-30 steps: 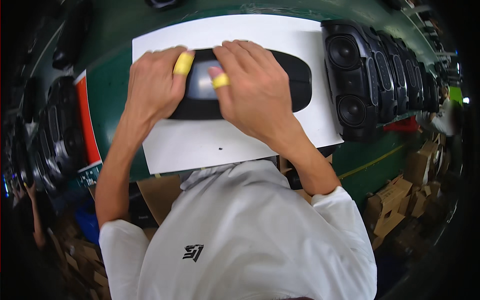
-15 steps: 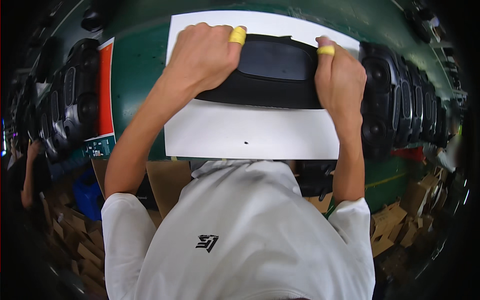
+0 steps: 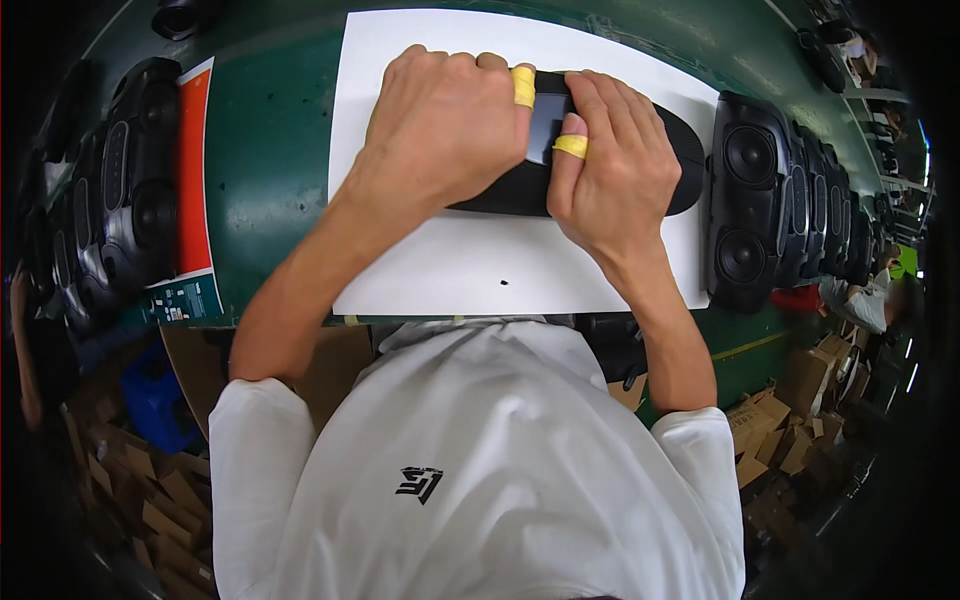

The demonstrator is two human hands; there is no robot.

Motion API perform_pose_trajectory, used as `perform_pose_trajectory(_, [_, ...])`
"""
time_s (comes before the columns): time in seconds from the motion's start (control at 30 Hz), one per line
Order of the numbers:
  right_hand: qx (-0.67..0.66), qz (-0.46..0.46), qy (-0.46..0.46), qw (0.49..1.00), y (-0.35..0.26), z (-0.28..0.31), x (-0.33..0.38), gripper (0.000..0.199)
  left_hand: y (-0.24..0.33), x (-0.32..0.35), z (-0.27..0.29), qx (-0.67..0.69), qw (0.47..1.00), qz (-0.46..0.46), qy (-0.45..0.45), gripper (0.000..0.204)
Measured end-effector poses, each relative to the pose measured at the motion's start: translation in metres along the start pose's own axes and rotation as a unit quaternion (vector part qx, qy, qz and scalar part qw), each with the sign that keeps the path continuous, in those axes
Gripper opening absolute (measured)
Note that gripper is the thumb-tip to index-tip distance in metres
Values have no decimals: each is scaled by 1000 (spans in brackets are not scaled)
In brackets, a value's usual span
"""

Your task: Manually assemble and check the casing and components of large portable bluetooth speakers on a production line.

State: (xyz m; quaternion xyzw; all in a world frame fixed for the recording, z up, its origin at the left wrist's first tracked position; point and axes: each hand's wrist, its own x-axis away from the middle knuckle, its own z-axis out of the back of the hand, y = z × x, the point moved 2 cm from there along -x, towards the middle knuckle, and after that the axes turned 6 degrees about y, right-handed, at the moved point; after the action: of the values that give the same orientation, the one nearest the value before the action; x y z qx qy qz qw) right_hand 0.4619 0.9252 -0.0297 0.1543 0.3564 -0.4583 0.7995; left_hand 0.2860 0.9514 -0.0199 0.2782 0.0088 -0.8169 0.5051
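Observation:
A long black speaker grille [image 3: 690,158] with rounded ends lies across a white sheet [image 3: 440,262]. Its glossy dark centre strip [image 3: 542,128] shows between my hands. My left hand [image 3: 445,130] is closed over the left part of the grille, with curled fingers hiding that end. My right hand [image 3: 622,165] grips it right of the middle, fingers over the far edge and thumb on the near face. Yellow tape wraps both thumbs. The grille's underside is hidden.
Black speakers with exposed round drivers [image 3: 748,200] stand in a row at the right, close to the sheet. More black speakers [image 3: 115,190] stand at the left beside an orange-red board [image 3: 194,180]. Cardboard boxes [image 3: 170,500] and a blue plastic object [image 3: 158,395] are below the green table [image 3: 270,180].
My right hand has moved left from the grille's right end toward its middle. My left hand has shifted slightly right. The grille now sits farther right on the sheet.

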Motion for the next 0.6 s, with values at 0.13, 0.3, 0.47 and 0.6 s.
perform_pose_trajectory(0.13, [-2,-19,-9,1000,-4,4,-8,27,-6,-2,-4,3,1000,6,-27,38])
perform_pose_trajectory(0.3, [-1,-32,-47,998,-12,-8,-21,27,-11,3,-11,4,1000,12,-6,37])
perform_pose_trajectory(0.47, [-14,-67,15,998,-8,-11,-22,34,1,5,-3,7,1000,-6,6,26])
perform_pose_trajectory(0.6, [-23,-86,19,996,-14,-8,-17,34,-1,9,-4,-15,1000,-7,7,29])
